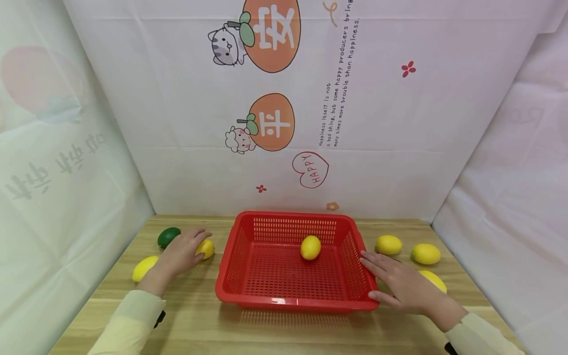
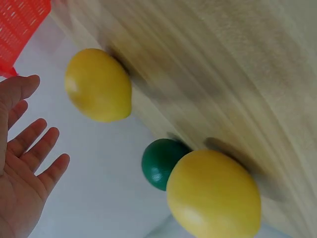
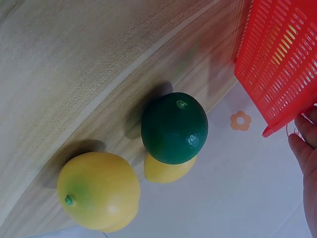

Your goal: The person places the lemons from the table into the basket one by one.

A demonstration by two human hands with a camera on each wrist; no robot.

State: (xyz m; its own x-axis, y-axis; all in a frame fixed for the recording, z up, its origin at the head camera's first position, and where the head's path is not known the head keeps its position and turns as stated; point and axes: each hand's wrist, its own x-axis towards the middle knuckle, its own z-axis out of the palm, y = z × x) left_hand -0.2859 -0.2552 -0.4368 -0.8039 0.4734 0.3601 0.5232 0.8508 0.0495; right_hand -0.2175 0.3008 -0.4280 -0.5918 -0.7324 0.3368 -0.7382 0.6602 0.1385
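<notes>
My left hand [image 1: 183,250] hovers over the left of the table, fingers loosely spread, close to a yellow lemon [image 1: 206,249]. The left wrist view shows that lemon [image 2: 98,85] apart from the fingers, with nothing in the palm. A dark green lime [image 1: 169,237] and another lemon [image 1: 144,268] lie around this hand. On the other side, my right hand [image 1: 401,281] rests its extended fingers on the right rim of a red plastic basket [image 1: 297,301]. One lemon [image 1: 310,247] lies inside the basket. Beneath the right hand is a green lime [image 3: 174,128], mostly hidden in the head view.
Two lemons, one at the back [image 1: 388,244] and one farther right [image 1: 426,254], lie right of the basket. A third lemon [image 1: 434,281] is partly covered by the right hand. A white printed cloth [image 1: 377,123] hangs behind the wooden table [image 1: 195,315], with cloth at both sides.
</notes>
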